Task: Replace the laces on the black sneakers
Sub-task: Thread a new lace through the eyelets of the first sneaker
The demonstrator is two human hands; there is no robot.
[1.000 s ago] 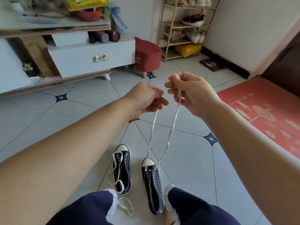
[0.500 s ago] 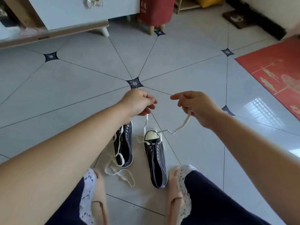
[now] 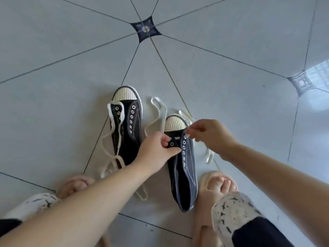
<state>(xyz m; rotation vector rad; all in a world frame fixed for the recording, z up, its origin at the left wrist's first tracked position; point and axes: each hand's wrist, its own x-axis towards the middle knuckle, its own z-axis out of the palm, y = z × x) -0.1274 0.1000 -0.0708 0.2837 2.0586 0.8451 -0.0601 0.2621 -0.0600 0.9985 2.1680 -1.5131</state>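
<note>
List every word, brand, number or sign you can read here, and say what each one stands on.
No readable text anywhere in this view.
On the left sneaker: no legible brand or label.
On the right sneaker: a tiny pale mark near the heel, too small to read.
On the white lace: nothing, it is plain.
On the floor tile inlay: a pattern, not a sign.

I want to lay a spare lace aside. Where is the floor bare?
Bare tile: beyond both toe caps up to the dark inset, left of the left sneaker past its lace, and far right toward the pale inset. Crowded: between the sneakers, with lace loops, and at the right sneaker, where left hand and right hand work.
</note>
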